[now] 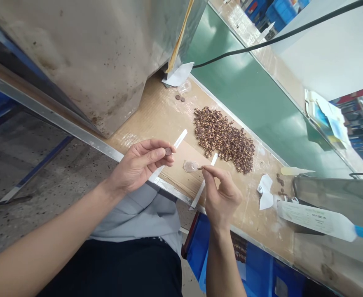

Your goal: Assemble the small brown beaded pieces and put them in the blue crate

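Note:
My left hand (141, 163) is closed in a pinch on a small brown disc (168, 151) and also holds a white strip (178, 142) that runs under the fingers. My right hand (220, 194) pinches a tiny brown part (200, 168) at its fingertips, with a second white strip (203, 183) beside it. The part's tip is at a small clear round cap (190, 166) lying on the cardboard-covered bench (156, 115). A heap of small brown parts (223, 138) lies just beyond the hands.
A large metal housing (91, 53) stands at the left on the bench. Two brown discs (180, 98) and a white paper (177, 75) lie by it. A green conveyor belt (249, 86) runs behind. A squeeze bottle (317, 218), a small dropper (294, 170) and a white scrap (265, 192) lie at the right.

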